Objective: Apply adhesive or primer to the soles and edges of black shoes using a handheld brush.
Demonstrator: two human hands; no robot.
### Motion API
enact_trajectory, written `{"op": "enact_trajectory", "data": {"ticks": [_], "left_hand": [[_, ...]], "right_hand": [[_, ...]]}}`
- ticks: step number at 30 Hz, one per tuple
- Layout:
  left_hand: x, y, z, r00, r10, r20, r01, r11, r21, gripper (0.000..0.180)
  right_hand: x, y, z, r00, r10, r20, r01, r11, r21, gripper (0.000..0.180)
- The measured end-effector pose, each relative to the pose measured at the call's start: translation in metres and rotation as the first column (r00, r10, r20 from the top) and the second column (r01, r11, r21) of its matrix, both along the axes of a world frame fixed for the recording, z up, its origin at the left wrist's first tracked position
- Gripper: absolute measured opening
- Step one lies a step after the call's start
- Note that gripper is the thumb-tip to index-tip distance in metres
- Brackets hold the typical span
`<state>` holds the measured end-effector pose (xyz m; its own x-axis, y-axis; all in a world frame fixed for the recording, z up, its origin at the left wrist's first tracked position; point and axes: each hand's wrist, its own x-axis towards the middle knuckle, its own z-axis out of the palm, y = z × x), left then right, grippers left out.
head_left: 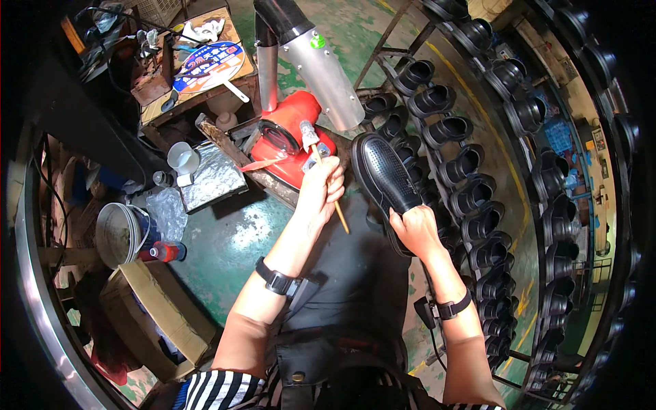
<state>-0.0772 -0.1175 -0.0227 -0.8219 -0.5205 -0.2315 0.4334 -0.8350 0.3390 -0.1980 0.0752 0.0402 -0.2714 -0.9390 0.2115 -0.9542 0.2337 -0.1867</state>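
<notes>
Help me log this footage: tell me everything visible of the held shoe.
The shoe is glossy, black and leather-like, with a rounded toe, a perforated panel along its upper and a thick dark sole edge. It is held up, toe pointing up and left in the picture, left of the racked shoes. The right grip holds its heel end; most fingers and the opening are hidden.

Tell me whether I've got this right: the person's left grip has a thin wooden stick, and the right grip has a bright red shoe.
Not quite: the shoe in the right grip is black, not bright red, as the head view shows. The rest stands: the left grip has a thin wooden stick.
</notes>
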Motion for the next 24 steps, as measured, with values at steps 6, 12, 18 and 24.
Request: {"op": "enact_trajectory", "data": {"ticks": [6, 12, 18, 24], "left_hand": [[0.046, 0.031, -0.006, 0.926, -0.052, 0.375, 0.104, 0.988, -0.118, 0.018], [0.056, 0.064, 0.015, 0.906, 0.165, 0.389, 0.040, 0.883, -0.468, 0.024], [0.044, 0.078, 0.042, 0.916, 0.243, 0.319, -0.006, 0.804, -0.594, 0.034], [0.049, 0.088, 0.040, 0.952, -0.039, 0.304, 0.237, 0.725, -0.647, 0.046]], "right_hand": [[0.008, 0.027, 0.002, 0.964, 0.063, 0.260, -0.030, 0.991, -0.131, 0.018], [0.030, 0.070, 0.002, 0.944, 0.035, 0.327, -0.002, 0.995, -0.100, 0.011], [0.051, 0.104, 0.010, 0.962, 0.041, 0.269, -0.023, 0.997, -0.070, 0.024], [0.067, 0.143, 0.016, 0.998, -0.018, 0.055, 0.018, 1.000, 0.005, 0.037]]}}
